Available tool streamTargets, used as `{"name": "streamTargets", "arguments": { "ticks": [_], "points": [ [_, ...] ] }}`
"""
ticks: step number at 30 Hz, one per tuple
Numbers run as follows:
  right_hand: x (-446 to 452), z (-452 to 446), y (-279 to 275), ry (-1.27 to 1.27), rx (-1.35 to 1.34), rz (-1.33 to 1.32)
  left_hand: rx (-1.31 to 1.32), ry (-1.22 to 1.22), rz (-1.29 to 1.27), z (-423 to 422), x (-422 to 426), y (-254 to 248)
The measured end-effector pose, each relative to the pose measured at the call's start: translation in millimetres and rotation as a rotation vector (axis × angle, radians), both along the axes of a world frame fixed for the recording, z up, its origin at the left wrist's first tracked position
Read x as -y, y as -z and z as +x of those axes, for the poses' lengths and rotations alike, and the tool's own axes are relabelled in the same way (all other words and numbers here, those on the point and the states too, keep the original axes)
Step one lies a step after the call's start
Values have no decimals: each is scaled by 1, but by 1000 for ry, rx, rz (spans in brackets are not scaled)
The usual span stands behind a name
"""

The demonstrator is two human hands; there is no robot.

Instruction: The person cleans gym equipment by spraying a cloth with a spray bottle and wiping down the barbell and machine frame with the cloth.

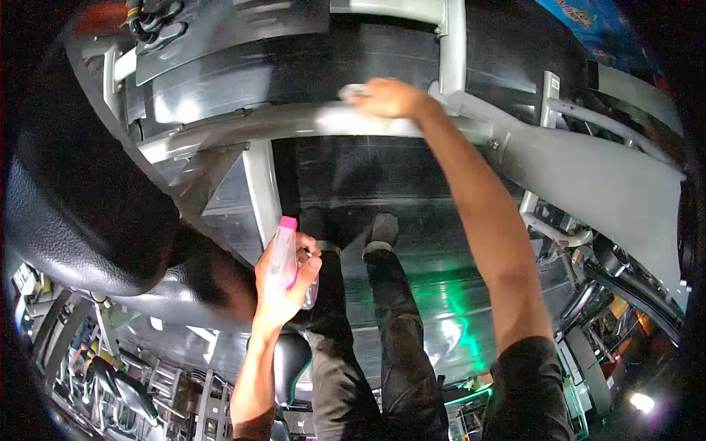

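My left hand [278, 300], left of centre in the lower half of the frame, is wrapped round a clear bottle [282, 257] with a pink top [288, 222]. I have the bottle nearly upright, with its top pointing toward the upper part of the frame and my thumb along its right side. It sits above the floor, just left of my dark trouser legs [397, 316].

My right arm reaches up from the lower right, and my right hand [393, 98] is at upper centre, fingers curled in on a pale cloth [352, 92]. Both are blurred, so I can't make out the cloth's edges. The hand is at the light metal beam [287, 121] that runs across the upper part of the frame; I can't tell exactly where cloth and metal meet.

A pale upright post [453, 51] rises at the top, just right of that hand, and a broad grey panel [603, 169] spreads to the right. Black padding [81, 198] fills the left side. My shoe [382, 231] shows near the centre, on a dark floor [460, 294] with green light reflected in it.
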State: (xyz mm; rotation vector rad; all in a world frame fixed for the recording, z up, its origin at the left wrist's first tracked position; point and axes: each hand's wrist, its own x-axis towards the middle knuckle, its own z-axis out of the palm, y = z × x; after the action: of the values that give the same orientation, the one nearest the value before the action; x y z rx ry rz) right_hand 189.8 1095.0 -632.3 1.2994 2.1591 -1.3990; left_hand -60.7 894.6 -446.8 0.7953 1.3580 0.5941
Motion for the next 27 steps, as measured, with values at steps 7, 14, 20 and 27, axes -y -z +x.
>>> {"name": "streamTargets", "arguments": {
  "ticks": [7, 14, 20, 27],
  "points": [
    [-4, -49, 10, 334, 85, -169, -1, -35, 45, -2, -1, 4],
    [-10, -184, 55, 422, -145, 83, -28, -39, 11, -3, 0, 10],
    [16, 50, 6, 258, 546, 44, -14, -66, 26, 1, -2, 8],
    [25, 109, -23, 463, 794, -87, 1, -38, 128, 1, -3, 6]
  ]
}}
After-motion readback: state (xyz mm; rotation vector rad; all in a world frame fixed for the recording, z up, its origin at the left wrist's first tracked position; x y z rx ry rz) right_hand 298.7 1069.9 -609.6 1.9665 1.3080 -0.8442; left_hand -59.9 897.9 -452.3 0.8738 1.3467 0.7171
